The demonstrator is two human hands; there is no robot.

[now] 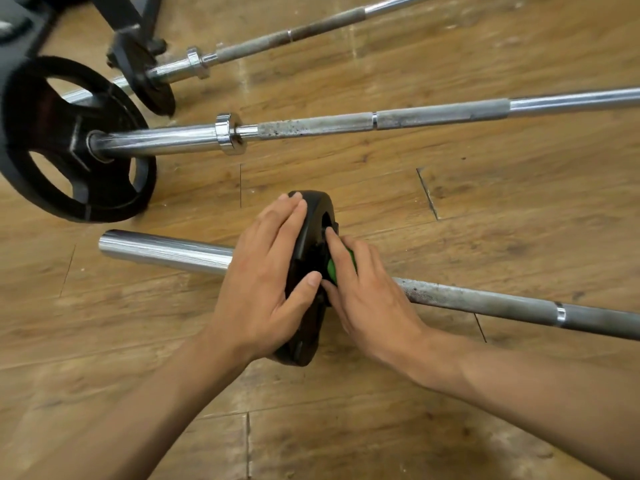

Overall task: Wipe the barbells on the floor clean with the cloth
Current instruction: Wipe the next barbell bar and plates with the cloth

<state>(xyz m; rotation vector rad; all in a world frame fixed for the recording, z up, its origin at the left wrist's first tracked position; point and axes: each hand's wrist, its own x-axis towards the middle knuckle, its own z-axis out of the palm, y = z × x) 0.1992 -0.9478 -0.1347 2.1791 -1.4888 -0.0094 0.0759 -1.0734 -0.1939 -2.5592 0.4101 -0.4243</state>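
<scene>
Lying left-to-right, nearest barbell (485,299), left hand (263,278) gripping black plate (313,206), right hand (367,289) clasping green item (331,268)

Wood floor (346,427) carries three barbells (433,121), weight plates (69,140)

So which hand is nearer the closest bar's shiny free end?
Left. The left hand grips the small plate on the bar end side; the right hand holds a green thing beyond it.

Worn plank floor (346,427) under me
Brown boards, scuffed and smeared pale; I see a dark metal frame (135,12) standing far left.
</scene>
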